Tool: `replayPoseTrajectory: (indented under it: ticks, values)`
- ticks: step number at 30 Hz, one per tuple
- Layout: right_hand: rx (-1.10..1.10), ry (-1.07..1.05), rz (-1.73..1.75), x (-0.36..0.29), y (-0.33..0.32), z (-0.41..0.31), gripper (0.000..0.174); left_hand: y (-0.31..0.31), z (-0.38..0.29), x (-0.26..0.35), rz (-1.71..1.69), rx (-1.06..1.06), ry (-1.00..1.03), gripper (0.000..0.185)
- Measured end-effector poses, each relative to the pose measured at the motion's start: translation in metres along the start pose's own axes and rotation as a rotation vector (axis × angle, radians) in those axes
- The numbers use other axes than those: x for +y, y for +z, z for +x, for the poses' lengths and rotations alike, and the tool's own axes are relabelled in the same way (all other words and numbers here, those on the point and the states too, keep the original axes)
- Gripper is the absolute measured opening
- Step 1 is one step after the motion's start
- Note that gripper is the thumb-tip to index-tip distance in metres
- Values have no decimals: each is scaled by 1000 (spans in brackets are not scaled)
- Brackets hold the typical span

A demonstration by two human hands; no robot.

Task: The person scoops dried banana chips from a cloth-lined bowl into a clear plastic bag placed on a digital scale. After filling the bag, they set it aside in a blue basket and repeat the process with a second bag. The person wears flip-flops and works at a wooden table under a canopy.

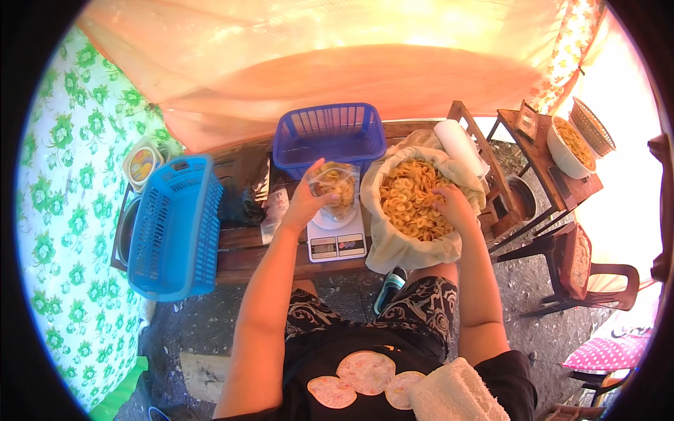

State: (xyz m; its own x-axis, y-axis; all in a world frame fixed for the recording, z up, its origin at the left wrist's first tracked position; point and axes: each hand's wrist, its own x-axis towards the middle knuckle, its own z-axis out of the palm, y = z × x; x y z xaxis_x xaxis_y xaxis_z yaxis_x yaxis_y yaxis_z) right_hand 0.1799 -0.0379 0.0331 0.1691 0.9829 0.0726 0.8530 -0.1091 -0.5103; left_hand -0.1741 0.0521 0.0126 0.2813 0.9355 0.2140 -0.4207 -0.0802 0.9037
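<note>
A clear plastic pouch [339,192] partly filled with chips stands on a white digital kitchen scale [337,239]. My left hand [309,202] is at the pouch's left side, its thumb and fingers holding the upper part. To the right is a cloth-lined basket [376,231] heaped with thin round fried chips [413,197], which look like banana chips. My right hand [454,208] reaches into the right side of this heap, fingertips among the chips; whether it grips any cannot be told.
A purple plastic basket [329,134] sits behind the scale, and a blue basket [174,231] at the left. A white roll [461,144] lies behind the chips. On a side table [537,168] stands a bowl of chips [571,147]. A plastic chair [613,287] is at the right.
</note>
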Motion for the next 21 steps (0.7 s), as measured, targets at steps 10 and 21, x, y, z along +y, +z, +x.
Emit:
replayPoseTrajectory:
  ticks: [10,21]
  values:
    - [-47,13,-55,-12,-6,-5,31,-17,5,-4,106,-20,-164,43]
    - [147,-227,-135,-6,9,-4,20,-21,5,19,136,-20,102,65]
